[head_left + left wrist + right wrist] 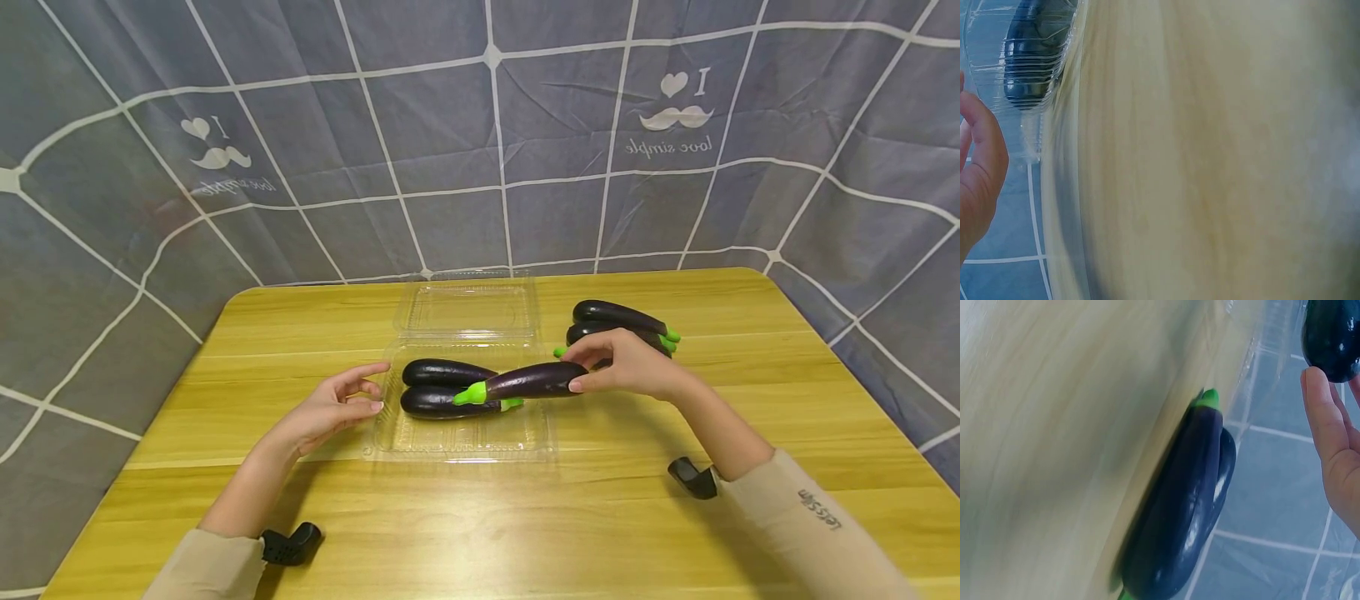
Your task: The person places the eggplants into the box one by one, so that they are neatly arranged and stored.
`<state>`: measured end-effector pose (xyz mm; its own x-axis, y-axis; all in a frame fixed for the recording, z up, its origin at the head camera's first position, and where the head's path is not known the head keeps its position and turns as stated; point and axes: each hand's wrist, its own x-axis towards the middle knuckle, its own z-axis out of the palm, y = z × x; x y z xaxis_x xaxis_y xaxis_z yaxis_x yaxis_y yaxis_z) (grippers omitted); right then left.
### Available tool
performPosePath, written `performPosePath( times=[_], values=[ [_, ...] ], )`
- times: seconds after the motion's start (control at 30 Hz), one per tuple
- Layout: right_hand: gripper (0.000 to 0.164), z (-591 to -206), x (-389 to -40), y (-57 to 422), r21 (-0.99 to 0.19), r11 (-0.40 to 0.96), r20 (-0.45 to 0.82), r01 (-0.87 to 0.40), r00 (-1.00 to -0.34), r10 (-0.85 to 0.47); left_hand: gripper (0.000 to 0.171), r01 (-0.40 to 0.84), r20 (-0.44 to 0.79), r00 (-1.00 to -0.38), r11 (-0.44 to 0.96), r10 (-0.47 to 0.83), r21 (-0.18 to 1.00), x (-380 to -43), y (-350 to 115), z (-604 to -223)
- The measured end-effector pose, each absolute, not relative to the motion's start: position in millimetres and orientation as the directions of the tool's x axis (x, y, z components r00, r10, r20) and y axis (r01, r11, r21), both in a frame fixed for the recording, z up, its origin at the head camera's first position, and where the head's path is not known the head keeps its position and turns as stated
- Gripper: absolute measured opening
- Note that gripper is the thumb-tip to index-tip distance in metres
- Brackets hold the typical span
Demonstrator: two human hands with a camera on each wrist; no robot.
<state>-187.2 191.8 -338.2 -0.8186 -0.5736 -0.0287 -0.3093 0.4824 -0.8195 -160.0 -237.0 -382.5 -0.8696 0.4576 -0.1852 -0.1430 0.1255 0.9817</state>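
My right hand (626,367) pinches a dark purple eggplant (536,381) by its thick end, its bright green stem pointing left. That eggplant hangs over a clear plastic clamshell box (420,440), overlapping two more eggplants that lie side by side inside, one farther back (442,370) and one nearer (431,403). At the box's left side is my left hand (330,410), fingers loosely bent, fingertips right at the rim and nothing held. In the right wrist view, the held eggplant (1333,340) shows at the top right above the fingers.
The box's clear lid (468,307) lies folded back toward the grey checked curtain (555,217). Right of the box, several eggplants (618,314) lie close together on the wooden table (600,517), partly behind my right hand. A black wrist mount (292,544) sits by the left cuff.
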Motion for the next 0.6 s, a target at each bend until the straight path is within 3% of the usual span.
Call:
performPosePath(
  times=[0.6],
  values=[
    [0.038, -338, -190, 159, -0.811, 0.462, -0.008, -0.36, -0.782, -0.623, 0.066, -0.155, -0.194, -0.873, 0.122, 0.447, 0.98, -160, -236, -382]
  ],
)
